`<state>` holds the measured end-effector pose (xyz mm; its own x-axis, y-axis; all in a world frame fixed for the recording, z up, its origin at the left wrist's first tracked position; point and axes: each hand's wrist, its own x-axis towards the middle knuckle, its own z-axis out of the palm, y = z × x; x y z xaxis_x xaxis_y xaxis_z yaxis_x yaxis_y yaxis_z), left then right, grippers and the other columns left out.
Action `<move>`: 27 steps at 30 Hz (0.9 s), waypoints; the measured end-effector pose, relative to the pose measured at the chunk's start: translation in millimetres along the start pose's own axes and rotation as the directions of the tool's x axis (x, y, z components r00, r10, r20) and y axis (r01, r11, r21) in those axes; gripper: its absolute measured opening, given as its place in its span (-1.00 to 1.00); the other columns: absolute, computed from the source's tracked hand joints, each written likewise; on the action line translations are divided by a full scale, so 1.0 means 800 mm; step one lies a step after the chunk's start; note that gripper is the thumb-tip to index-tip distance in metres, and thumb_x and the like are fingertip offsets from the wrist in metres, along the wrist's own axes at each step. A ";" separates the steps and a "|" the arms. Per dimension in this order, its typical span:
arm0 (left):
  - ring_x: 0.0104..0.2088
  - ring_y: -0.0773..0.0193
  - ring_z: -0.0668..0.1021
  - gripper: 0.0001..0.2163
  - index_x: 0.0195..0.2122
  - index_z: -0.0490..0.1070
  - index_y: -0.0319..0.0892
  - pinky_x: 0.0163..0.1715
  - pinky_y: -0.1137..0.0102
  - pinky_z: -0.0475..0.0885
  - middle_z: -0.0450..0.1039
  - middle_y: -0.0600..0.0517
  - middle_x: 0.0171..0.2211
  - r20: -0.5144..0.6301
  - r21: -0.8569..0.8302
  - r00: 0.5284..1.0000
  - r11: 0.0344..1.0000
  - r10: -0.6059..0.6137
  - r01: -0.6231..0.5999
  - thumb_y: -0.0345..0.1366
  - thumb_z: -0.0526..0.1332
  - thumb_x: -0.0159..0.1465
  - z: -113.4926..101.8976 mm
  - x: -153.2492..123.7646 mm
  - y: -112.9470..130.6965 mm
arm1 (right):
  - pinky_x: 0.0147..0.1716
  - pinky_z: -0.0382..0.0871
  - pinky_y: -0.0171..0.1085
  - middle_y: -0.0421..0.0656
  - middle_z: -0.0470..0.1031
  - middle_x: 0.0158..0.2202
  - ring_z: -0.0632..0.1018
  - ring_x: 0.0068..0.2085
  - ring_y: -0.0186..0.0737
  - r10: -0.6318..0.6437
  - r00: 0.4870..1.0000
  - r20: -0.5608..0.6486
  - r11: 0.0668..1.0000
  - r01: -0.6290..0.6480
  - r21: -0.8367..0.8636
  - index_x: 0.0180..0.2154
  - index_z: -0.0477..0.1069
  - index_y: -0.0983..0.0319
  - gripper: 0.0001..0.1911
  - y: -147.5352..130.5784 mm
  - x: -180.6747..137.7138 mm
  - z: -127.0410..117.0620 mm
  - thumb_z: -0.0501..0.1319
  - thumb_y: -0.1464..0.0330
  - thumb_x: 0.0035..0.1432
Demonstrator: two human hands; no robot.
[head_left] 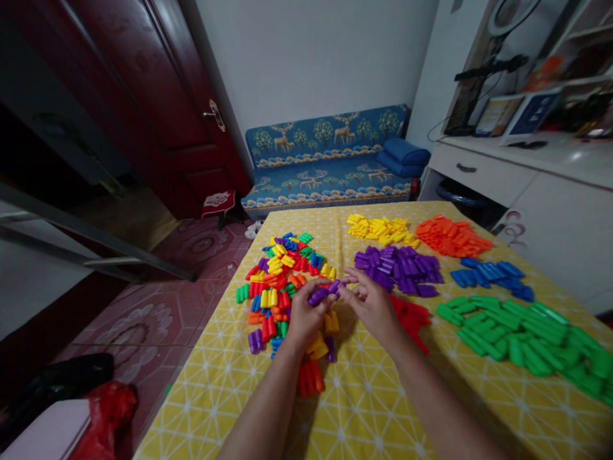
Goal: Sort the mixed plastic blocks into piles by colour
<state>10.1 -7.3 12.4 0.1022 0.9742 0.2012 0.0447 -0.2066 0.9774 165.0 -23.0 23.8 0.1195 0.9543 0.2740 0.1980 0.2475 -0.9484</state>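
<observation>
My left hand [306, 314] is closed on a few purple plastic pieces [322, 294], held just above the table. My right hand [371, 303] meets it from the right, its fingertips pinching the end of the same purple pieces. Both hover over the near edge of a mixed pile of coloured pieces [280, 281]. A sorted purple heap [400, 268] lies just beyond my right hand. A red heap [412, 317] is partly hidden under my right wrist.
The table has a yellow patterned cloth [364, 409]. Sorted heaps lie on it: yellow [380, 230], orange [453, 236], blue [493, 276], green [527, 335]. A blue sofa [330, 160] stands behind, a white cabinet [536, 191] to the right, a dark red door [158, 96] to the left.
</observation>
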 end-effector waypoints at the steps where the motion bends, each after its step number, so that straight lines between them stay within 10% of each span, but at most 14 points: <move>1: -0.51 0.39 0.48 -0.69 -0.16 0.49 -0.21 -0.49 0.50 0.40 0.51 0.06 -0.40 0.003 0.014 1.000 1.000 0.013 -0.013 -0.19 0.38 0.10 0.000 0.000 0.000 | -0.44 0.43 -0.29 -0.07 0.57 -0.15 0.54 -0.41 -0.27 -0.001 1.000 0.018 1.000 0.000 0.014 0.04 0.46 0.18 -0.54 -0.002 -0.003 0.007 0.28 0.19 0.10; 7: -0.61 0.44 0.38 -0.65 -0.15 0.51 -0.20 -0.61 0.54 0.29 0.46 0.09 -0.48 0.040 0.008 0.998 0.999 -0.041 0.041 -0.13 0.39 0.09 -0.001 -0.001 -0.005 | -0.48 0.41 -0.30 -0.14 0.58 -0.36 0.51 -0.48 -0.28 0.068 0.998 0.018 0.989 -0.070 0.130 -0.22 0.56 0.20 -0.74 0.003 -0.005 0.011 0.27 0.22 0.07; 13: -0.59 0.45 0.39 -0.65 -0.23 0.50 -0.24 -0.58 0.54 0.31 0.47 0.08 -0.47 -0.055 -0.084 0.996 0.994 -0.071 0.067 -0.10 0.40 0.07 -0.004 0.007 -0.008 | -0.48 0.42 -0.29 -0.12 0.55 -0.40 0.53 -0.44 -0.24 0.140 0.946 -0.291 0.982 -0.096 0.161 -0.17 0.53 0.27 -0.61 0.028 0.018 -0.041 0.32 0.19 -0.02; 20: -0.17 0.21 0.56 -0.48 0.08 0.35 -0.15 -0.29 0.41 0.47 0.46 -0.12 0.00 -0.098 -0.160 0.993 0.986 -0.060 0.043 -0.12 0.35 0.10 -0.007 0.009 -0.002 | -0.08 0.49 -0.05 0.08 0.47 0.05 0.59 -0.07 -0.02 0.259 0.824 -0.505 0.917 -0.046 0.395 0.13 0.31 0.23 -0.20 0.056 0.037 -0.099 0.41 0.30 -0.22; 27: 0.18 0.03 0.43 -0.36 0.21 0.22 -0.24 0.13 0.20 0.39 0.34 -0.28 0.17 0.180 -0.705 0.963 0.657 -0.202 0.269 0.14 0.04 0.27 -0.017 0.011 0.010 | -0.11 0.47 -0.10 0.04 0.46 0.06 0.55 -0.05 -0.07 0.074 0.872 -0.484 0.986 0.008 0.166 0.02 0.38 0.22 -0.50 0.027 0.017 -0.046 0.28 0.26 0.01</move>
<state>-2.2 0.6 22.8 0.2679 0.9633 -0.0150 -0.6434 0.1904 0.7415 207.0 -10.8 13.3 0.5900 0.7691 0.2459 0.0352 0.2797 -0.9594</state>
